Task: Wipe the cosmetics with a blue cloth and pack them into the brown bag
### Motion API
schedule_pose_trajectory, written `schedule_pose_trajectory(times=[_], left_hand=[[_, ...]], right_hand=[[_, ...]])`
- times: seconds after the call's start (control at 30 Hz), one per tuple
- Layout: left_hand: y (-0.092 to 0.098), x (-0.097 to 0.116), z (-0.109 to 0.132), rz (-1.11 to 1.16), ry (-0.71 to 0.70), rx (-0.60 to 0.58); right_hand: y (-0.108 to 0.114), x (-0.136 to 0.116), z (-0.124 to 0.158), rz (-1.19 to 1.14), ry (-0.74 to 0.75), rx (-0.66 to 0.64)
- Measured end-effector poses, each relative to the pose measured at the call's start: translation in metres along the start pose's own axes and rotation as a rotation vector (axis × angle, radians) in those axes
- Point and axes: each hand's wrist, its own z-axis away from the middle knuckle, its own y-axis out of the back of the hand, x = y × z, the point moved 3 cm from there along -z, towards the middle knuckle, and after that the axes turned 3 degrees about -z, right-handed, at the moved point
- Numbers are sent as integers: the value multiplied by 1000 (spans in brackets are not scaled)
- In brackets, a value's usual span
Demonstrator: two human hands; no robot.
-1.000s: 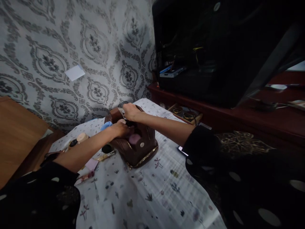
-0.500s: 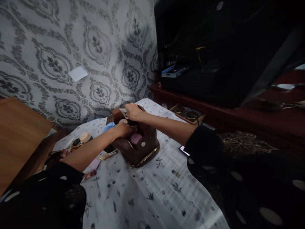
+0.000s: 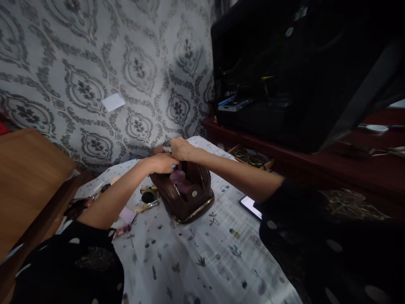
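Much of the brown bag's [image 3: 189,207] far side is lost behind the two hands, and its inside is dim; a pinkish piece [image 3: 177,177] shows in the opening, though what it is can't be made out. The fingertips of the left hand [image 3: 163,163] are hard to read, with a speck of blue beside them, so I cannot tell whether they grip anything. The right hand [image 3: 180,148] is curled with its fingers turned away, a pale strip [image 3: 167,149] jutting out next to it (what it belongs to is hidden), and its grip cannot be told either. The left forearm partly covers a pale round item [image 3: 115,180], and the right sleeve hides one end of a lit phone [image 3: 249,205]. The black screen [image 3: 268,93] is cut off by the frame's edge. The bag lies on the patterned cloth [image 3: 202,253], its opening directly below both hands, the left hand over its left side and the right hand at its far edge. A dark round case [image 3: 148,195] and a slim tube [image 3: 147,207] lie just left of it.
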Motion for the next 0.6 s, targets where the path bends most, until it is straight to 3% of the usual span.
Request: schedule_pose_trajectory(times=[0.13, 0.27, 0.37, 0.5, 0.6], left_hand=[[26, -5, 42, 238, 76, 320], [26, 5, 90, 423, 220, 663], [2, 23, 113, 582, 316, 780], [-43, 49, 132, 708, 452, 887], [-77, 65, 145, 749, 520, 886]], right_hand=[[26, -7, 21, 61, 66, 83], [28, -9, 48, 128, 272, 102], [3, -5, 62, 160, 348, -70], [-34, 2, 66, 160, 265, -298], [-43, 4, 60, 128, 234, -292]])
